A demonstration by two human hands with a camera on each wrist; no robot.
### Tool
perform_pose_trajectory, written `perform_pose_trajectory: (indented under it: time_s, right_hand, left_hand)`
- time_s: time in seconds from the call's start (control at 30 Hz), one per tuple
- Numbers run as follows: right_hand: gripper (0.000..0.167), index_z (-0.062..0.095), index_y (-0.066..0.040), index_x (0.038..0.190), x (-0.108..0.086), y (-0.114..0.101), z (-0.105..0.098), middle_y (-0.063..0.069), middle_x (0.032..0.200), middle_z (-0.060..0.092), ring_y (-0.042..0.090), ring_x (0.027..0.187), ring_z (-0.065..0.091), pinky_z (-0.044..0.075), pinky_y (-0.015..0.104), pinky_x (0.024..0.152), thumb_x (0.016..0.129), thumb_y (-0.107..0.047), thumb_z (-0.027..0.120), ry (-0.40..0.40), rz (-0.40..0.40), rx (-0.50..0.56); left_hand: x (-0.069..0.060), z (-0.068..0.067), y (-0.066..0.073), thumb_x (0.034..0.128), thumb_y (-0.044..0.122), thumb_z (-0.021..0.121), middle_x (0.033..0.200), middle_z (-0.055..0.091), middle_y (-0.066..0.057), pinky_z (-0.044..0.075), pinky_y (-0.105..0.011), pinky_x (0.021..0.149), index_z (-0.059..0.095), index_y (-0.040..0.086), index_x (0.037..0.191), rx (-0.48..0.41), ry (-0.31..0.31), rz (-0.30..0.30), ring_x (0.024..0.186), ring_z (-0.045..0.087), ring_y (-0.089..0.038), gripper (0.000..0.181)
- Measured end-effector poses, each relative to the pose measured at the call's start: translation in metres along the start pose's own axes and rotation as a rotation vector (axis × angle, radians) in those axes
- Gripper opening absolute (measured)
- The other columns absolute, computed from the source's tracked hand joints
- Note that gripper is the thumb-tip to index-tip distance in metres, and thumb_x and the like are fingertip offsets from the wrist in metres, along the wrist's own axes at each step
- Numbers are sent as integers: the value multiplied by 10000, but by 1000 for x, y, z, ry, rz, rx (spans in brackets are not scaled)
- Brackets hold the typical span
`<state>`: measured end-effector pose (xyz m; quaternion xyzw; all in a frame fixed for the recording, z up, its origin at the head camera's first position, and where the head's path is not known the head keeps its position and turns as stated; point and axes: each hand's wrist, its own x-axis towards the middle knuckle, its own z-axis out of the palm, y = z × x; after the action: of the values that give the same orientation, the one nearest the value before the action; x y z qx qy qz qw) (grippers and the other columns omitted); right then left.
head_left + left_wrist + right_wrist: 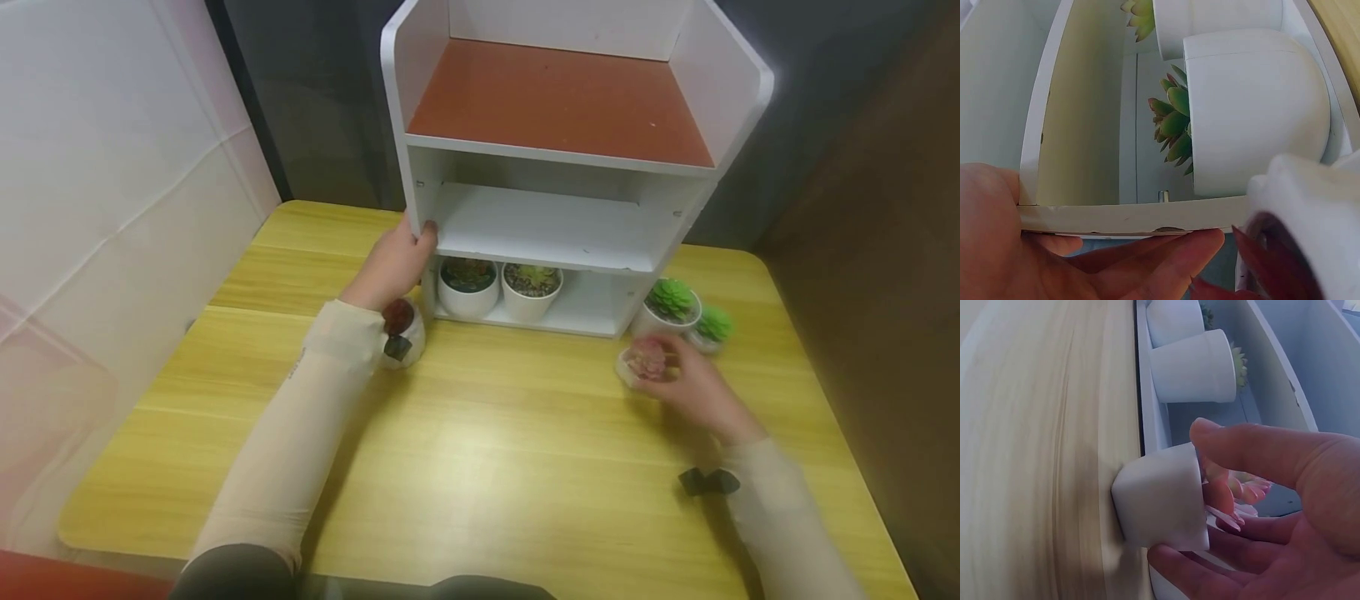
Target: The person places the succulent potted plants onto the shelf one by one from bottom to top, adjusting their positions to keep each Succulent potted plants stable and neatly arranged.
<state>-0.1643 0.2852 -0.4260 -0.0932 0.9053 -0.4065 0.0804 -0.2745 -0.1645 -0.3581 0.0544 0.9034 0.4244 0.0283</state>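
Observation:
My left hand (pixel 395 260) grips the left side panel of a white shelf unit (pixel 536 153), thumb on the inner side and fingers outside, as the left wrist view shows. Between the thumb and fingers of my right hand (pixel 701 387) is a small white pot with a pink succulent (pixel 1161 497), in front of the unit's lower right corner. On the bottom shelf stand two white potted succulents, a dark green one (pixel 468 302) and a yellow-green one (pixel 525 305). Beside my left wrist stands a white pot with a dark red succulent (pixel 408 342), partly hidden by the sleeve.
Right of the shelf unit, a white pot with a bright green succulent (pixel 667 315) stands near a smaller green potted plant (pixel 708 329). Everything rests on a yellow wood-grain table (pixel 465 467). A dark wall is behind, with a brown panel (pixel 877 275) along the right.

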Motion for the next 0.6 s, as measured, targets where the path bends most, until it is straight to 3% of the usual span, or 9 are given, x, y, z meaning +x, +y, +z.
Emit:
perform_pose_trajectory:
  time_s: [0.6]
  right_hand:
    - [715, 484, 109, 1491, 8, 2, 8, 326, 1392, 601, 508, 1285, 593, 492, 634, 1077, 941, -137, 869, -10, -16, -7]
  left_hand:
    - [-1, 0, 2, 1149, 519, 329, 1564, 524, -189, 554, -528, 925, 146, 211, 1745, 6, -1, 2, 1085, 614, -379, 695]
